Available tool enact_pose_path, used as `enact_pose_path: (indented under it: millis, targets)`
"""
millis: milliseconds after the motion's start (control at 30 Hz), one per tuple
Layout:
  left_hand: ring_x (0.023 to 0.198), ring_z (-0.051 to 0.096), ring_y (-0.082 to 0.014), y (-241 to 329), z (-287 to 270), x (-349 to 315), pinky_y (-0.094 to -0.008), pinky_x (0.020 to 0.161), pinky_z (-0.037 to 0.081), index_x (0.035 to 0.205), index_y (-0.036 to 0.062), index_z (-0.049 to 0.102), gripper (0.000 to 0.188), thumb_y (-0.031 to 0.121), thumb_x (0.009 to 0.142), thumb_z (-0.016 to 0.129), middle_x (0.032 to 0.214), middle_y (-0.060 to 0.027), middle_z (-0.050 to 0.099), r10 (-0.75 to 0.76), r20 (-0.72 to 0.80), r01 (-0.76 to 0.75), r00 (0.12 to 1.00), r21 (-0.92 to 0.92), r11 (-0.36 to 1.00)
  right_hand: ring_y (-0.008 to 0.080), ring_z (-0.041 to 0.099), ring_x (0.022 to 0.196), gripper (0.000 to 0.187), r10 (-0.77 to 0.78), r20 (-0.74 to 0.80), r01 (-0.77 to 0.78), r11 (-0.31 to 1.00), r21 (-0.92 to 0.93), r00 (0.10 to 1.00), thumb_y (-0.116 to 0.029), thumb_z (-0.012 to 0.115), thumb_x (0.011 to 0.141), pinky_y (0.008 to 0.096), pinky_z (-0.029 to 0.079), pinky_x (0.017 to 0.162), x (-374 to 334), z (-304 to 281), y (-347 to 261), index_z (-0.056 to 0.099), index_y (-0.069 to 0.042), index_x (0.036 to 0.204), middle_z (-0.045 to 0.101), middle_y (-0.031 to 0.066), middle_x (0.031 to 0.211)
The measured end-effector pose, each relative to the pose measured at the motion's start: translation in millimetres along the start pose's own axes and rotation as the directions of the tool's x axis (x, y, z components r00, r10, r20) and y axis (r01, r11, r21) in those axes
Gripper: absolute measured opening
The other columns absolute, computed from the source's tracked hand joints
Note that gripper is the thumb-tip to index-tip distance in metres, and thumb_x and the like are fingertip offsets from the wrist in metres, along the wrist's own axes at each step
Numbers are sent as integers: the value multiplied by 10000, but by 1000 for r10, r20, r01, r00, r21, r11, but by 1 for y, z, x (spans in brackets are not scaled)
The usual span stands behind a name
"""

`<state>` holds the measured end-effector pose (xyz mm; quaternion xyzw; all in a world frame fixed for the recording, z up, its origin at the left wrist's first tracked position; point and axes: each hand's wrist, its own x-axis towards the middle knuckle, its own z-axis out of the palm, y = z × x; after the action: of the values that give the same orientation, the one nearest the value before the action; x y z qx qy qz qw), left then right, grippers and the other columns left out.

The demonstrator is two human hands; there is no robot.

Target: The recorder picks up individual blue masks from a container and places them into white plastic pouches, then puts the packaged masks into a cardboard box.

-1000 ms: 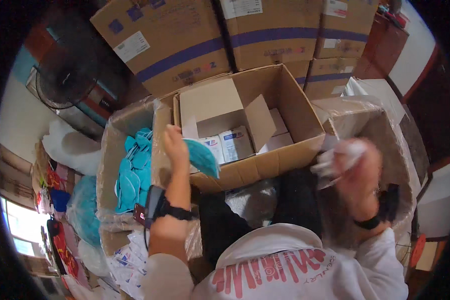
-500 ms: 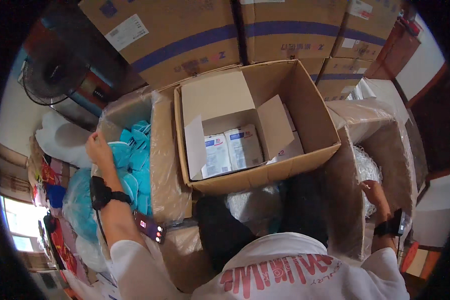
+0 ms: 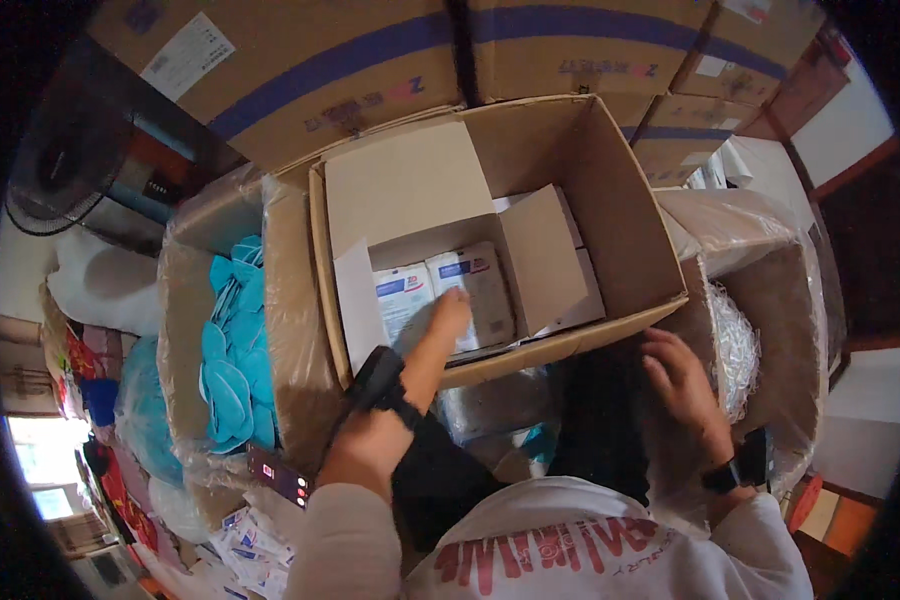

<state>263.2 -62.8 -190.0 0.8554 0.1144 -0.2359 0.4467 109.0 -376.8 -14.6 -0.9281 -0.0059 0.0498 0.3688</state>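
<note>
My left hand (image 3: 452, 312) reaches into a white inner carton (image 3: 405, 185), its curled fingers over two white packets (image 3: 490, 305) with blue and red print. Its fingertips are partly hidden, so anything pinched in them does not show. The carton sits with raised flaps inside a large brown cardboard box (image 3: 615, 160). By that box's front right edge, my right hand (image 3: 685, 378) is open, fingers apart and nothing in it. Between my legs lies clear plastic wrapping (image 3: 490, 405), with a teal piece (image 3: 540, 442) at it.
On the left, a plastic-lined box (image 3: 305, 330) holds teal cup-shaped pieces (image 3: 235, 385). A phone (image 3: 280, 478) and loose small packets (image 3: 250, 545) lie nearer. The right box (image 3: 790, 330) contains white stringy strands (image 3: 735, 350). Large cartons (image 3: 570, 60) stand behind; a fan (image 3: 60, 175) is far left.
My left hand has moved right, from the teal pieces into the inner carton. My right hand has left the strands and opened near the large box. A teal piece now shows between my legs.
</note>
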Motion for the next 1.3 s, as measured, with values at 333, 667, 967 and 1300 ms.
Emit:
enact_pose_path:
  millis: [333,667,967,1300]
  targets:
    - [1038,510,-352,-6,1,28,-399,848,411,1105,-37,510,593,451,768,509,1100,-234,531,-315,-95,328,944,347,879,323,532,954,182,-248,181,217,960,175,952,-127,563,802,354,441,817,27,42,-29,571,-10,941,543,164,1031]
    - [1016,522,-351,-30,-5,41,-414,855,405,1055,-9,562,568,480,785,465,1083,-214,550,-267,-59,266,962,425,865,307,552,918,188,-285,242,228,945,235,928,-140,557,810,351,456,787,32,52,-53,565,-7,942,575,138,994]
    - [1057,487,-377,4,0,23,-400,913,377,1065,-68,534,654,508,761,471,1105,-260,516,-179,6,142,984,584,799,320,561,895,182,-270,241,216,950,226,932,-126,544,820,349,463,769,19,47,-54,563,0,949,578,160,968]
    - [1088,461,-365,-29,1,41,-395,912,361,1155,-44,446,559,384,801,507,1174,-232,480,-190,-92,207,977,234,950,314,569,891,169,-203,231,152,964,221,952,-111,541,821,343,465,772,9,46,-51,570,6,940,586,161,961]
